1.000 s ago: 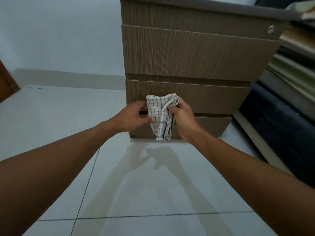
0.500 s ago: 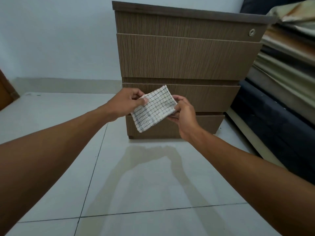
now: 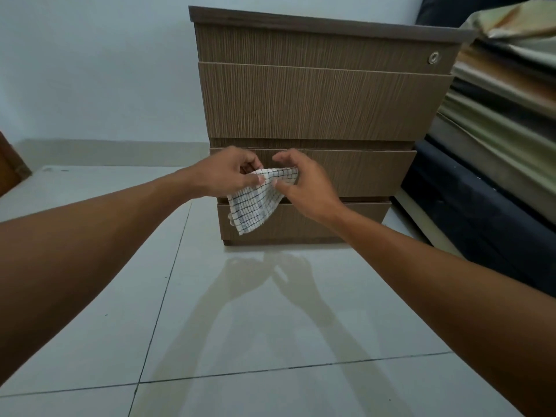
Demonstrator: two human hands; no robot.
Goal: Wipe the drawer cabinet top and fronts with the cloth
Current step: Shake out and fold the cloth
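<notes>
The left hand (image 3: pixel 222 173) clamps its grip on the top edge of the checked cloth (image 3: pixel 255 203), which hangs in the air before the lower fronts of the drawer cabinet (image 3: pixel 316 100). The right hand (image 3: pixel 307 188) has its grip pinched on the other corner.

Left hand (image 3: pixel 222 173), right hand (image 3: pixel 304 185) drawn closer; cloth (image 3: pixel 252 203), flat before, now sags folded.

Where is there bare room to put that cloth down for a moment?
The tiled floor is bare before the cabinet and left of it up to the wall. Right of the cabinet is crowded by stacked bedding. The cabinet top shows edge-on, so unclear.
</notes>
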